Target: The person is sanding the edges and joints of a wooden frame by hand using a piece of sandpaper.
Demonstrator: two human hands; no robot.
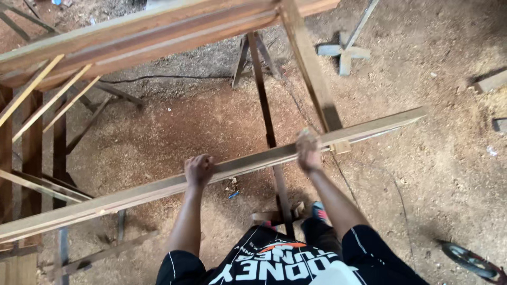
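A long wooden plank (pixel 369 126) runs slantwise across the head view, from lower left to upper right. My left hand (pixel 198 170) is curled over its upper edge near the middle. My right hand (pixel 307 150) grips the same plank further right, beside a slanted wooden upright (pixel 309 68). Both arms reach forward from my black shirt at the bottom.
A large wooden frame (pixel 132 37) crosses the top, with thin slats (pixel 50 100) at left. A dark trestle leg (pixel 264 105) stands under the plank. Sawdust covers the floor, with a black cable (pixel 158 78), wood offcuts (pixel 343 53) and a dark tool (pixel 470 259).
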